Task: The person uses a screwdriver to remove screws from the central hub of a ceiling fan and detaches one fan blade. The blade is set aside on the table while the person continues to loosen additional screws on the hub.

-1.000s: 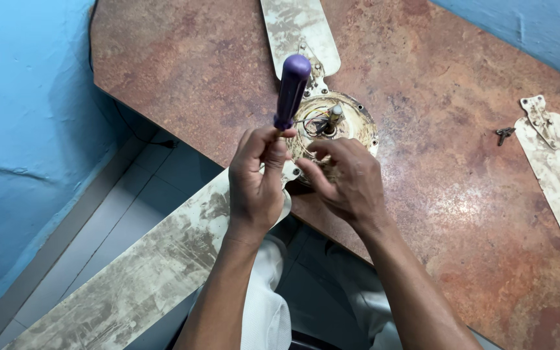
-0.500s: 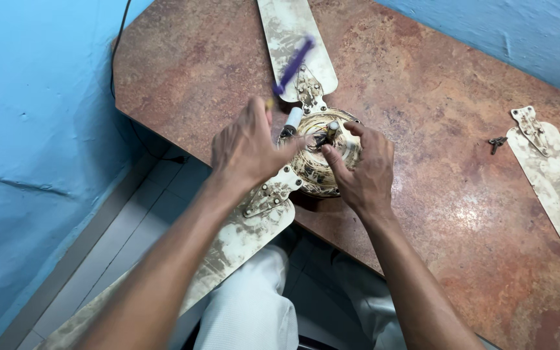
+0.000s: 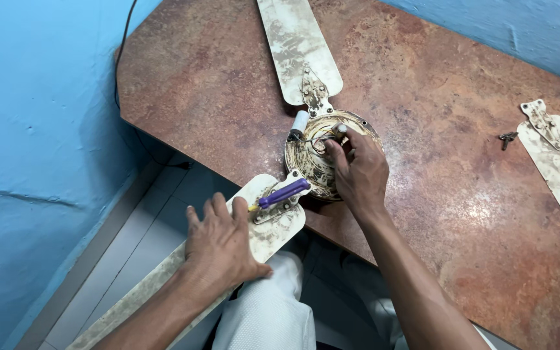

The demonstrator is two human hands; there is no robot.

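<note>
The left hand (image 3: pixel 223 245) lay flat, released, on one fan blade (image 3: pixel 163 285) overhanging the surface's near edge, beside one purple-handled screwdriver (image 3: pixel 282 193). The right hand (image 3: pixel 358 170) gripped the fan motor hub (image 3: pixel 312 162). Three blades showed.

A grimy round ceiling fan motor housing (image 3: pixel 315 159) is seen lying flat at the table's near edge, dirty cream blades bolted at its 12 and 7 o'clock. Across the 7 o'clock blade's (image 3: pixel 254 233) bracket, a purple-handled screwdriver (image 3: pixel 282 194) is laid, tilted toward 2 o'clock.
</note>
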